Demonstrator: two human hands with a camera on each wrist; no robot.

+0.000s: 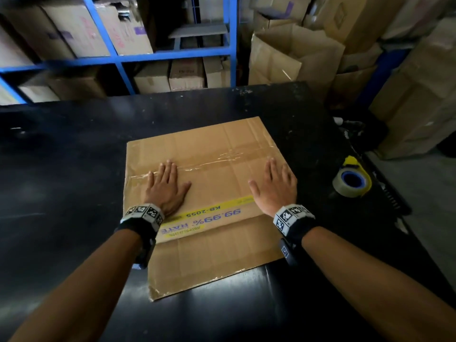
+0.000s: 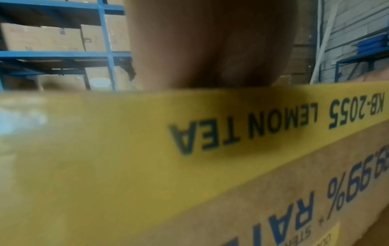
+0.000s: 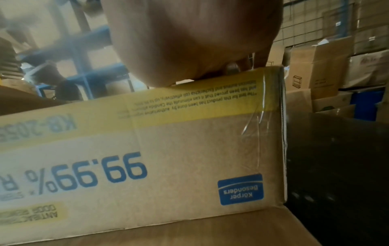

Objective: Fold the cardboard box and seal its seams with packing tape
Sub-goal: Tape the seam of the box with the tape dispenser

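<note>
A brown cardboard box (image 1: 217, 154) with blue and yellow print stands on the black table (image 1: 61, 174), top flaps folded down. A strip of clear tape (image 1: 222, 160) runs across the top seam. My left hand (image 1: 165, 186) lies flat on the left part of the top, fingers straight and over the tape's left end. My right hand (image 1: 274, 183) lies flat near the right edge. An open flap (image 1: 209, 262) sticks out toward me. In the wrist views the left palm (image 2: 210, 50) and right palm (image 3: 189, 41) rest on the box's top edge above its printed side (image 3: 168, 149).
A roll of clear tape in a yellow and blue dispenser (image 1: 351, 180) sits on the table right of the box. Blue shelving (image 1: 118, 58) with cartons stands behind the table. Stacked cardboard boxes (image 1: 291, 53) crowd the far right.
</note>
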